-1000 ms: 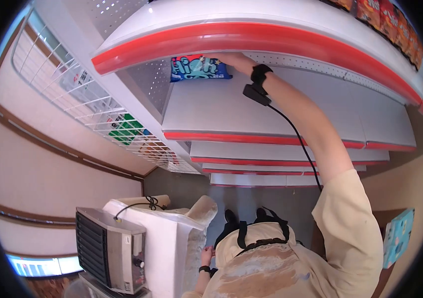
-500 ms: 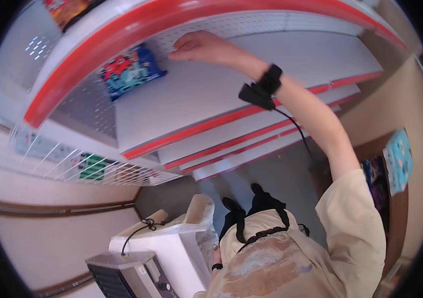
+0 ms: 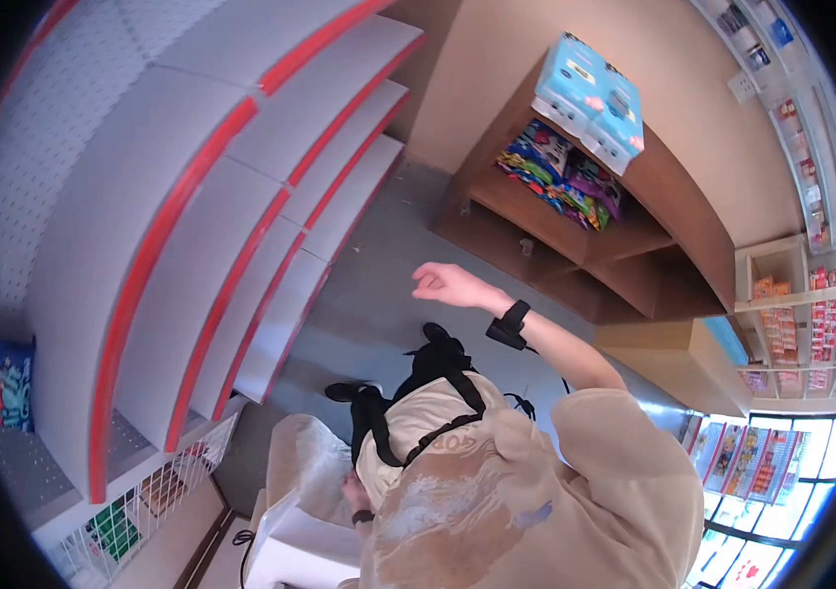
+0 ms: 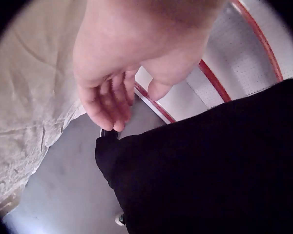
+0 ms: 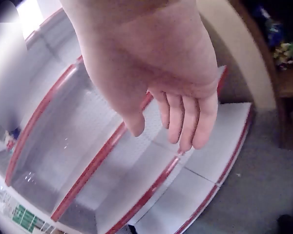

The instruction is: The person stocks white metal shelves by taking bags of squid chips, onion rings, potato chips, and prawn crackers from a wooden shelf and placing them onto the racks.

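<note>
My right hand (image 3: 457, 287) is out in front of the body over the floor, between the white shelves and a brown cabinet. Nothing is in it; in the right wrist view its fingers (image 5: 188, 122) hang loosely bent. Low beside the trousers hangs my left hand (image 3: 354, 489), its relaxed fingers (image 4: 100, 105) holding nothing. A blue snack bag (image 3: 7, 388) with light lettering lies on a white shelf (image 3: 74, 294) at the far left, well away from both hands. Colourful packaged bags (image 3: 560, 177) fill a compartment of the brown cabinet (image 3: 678, 221).
Light-blue packs (image 3: 590, 98) lie on top of the cabinet. Red-edged shelves step down at the left, with a white wire rack (image 3: 148, 506) below. A white-covered stand (image 3: 305, 550) is close by my left side. Racks of small goods (image 3: 799, 314) stand at the right.
My view has turned right, from the shelf toward the brown cabinet. The right hand has drawn back from beside the blue snack bag, which stays on its shelf. The left hand stays low.
</note>
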Motion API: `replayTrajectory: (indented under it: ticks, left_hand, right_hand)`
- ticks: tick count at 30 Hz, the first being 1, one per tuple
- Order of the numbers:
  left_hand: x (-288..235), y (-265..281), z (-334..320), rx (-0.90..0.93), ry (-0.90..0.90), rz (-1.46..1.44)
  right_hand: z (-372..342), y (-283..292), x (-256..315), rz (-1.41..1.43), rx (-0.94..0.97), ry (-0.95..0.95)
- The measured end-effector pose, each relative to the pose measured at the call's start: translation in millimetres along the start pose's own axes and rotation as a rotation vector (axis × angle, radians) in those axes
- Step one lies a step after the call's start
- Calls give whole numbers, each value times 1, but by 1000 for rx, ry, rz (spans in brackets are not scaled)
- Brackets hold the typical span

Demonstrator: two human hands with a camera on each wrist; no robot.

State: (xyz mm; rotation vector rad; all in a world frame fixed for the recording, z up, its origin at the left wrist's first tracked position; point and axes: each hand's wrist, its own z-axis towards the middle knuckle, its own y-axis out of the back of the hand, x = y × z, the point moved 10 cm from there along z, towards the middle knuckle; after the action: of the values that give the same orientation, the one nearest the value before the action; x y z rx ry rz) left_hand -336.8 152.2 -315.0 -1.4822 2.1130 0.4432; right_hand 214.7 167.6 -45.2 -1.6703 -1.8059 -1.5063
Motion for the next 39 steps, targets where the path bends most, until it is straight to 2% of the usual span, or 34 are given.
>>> replayTrajectory:
  ticks: [2, 4, 5, 6, 8, 9, 10, 11, 12, 13, 14, 15, 16, 17, 18, 19, 20, 21, 22, 25, 28, 29, 32, 33, 37, 38, 39]
  left_hand:
    - [27, 19, 30, -11, 18, 14]
    - [50, 13, 51, 92, 184, -185]
    - [29, 3, 41, 41, 139, -143]
    - [20, -5, 41, -19, 177, -303]
    - [-24, -44, 27, 41, 8, -181]
    - [-37, -56, 25, -9, 0, -96]
    - [-50, -74, 19, -59, -1, -6]
    - [-70, -102, 4, -107, 31, 125]
    - [-90, -131, -8, -150, 68, 258]
    - [-105, -162, -15, -142, 24, 297]
    - [-116, -192, -20, -129, -23, 342]
    - [-118, -216, -24, -140, 3, 351]
    - [-122, -249, -26, -62, -9, 386]
    - [-125, -278, -26, 17, -23, 419]
    - [-126, -300, -21, 5, -11, 419]
    - [-125, -324, -19, 48, -22, 462]
    - [-126, -343, -19, 98, -27, 511]
    - [-127, -362, -17, 125, -21, 519]
    - [-124, -373, -13, 129, 1, 516]
    - [-118, -398, -8, 172, -32, 522]
    - [-109, -394, -15, 136, 16, 541]
    - [-109, -394, -19, 149, 28, 545]
    - [-102, -374, -29, 125, 50, 550]
    - [-103, -367, -32, 114, 54, 538]
    - [-118, -350, -37, 71, 45, 535]
    - [-124, -347, -37, 61, 31, 535]
    - [-129, -345, -36, 52, 15, 536]
  right_hand:
    - [-14, 33, -79, 205, -113, -131]
    - [-27, 78, -157, 448, -250, -226]
    - [-35, 109, -184, 529, -369, -254]
    - [-39, 143, -205, 600, -470, -266]
    - [-44, 212, -247, 696, -668, -248]
    - [-44, 247, -272, 744, -812, -221]
    - [-43, 281, -291, 721, -881, -201]
    - [-43, 284, -319, 706, -892, -309]
    - [-34, 342, -354, 746, -1031, -234]
    - [-35, 371, -385, 691, -1157, -202]
    - [-31, 393, -424, 706, -1213, -378]
    - [-22, 408, -477, 785, -1311, -366]
    - [-12, 418, -484, 720, -1182, -472]
    - [6, 448, -545, 418, -1154, -340]
    - [31, 466, -598, 123, -1105, -197]
    - [-22, 468, -542, 120, -1086, -210]
    - [11, 421, -509, 661, -1115, -606]
    - [11, 440, -533, 399, -1095, -778]
    - [8, 440, -537, 382, -1090, -793]
    - [28, 454, -474, -916, -562, -877]
    - [66, 414, -425, -2047, 207, -647]
    - [68, 414, -417, -2047, 203, -638]
    - [59, 433, -376, -1665, -312, -574]
    - [58, 437, -384, -1663, -315, -575]
    - [63, 462, -411, -2168, -202, -635]
    - [39, 455, -417, -2291, -174, -649]
    - [55, 467, -430, -2414, -145, -665]
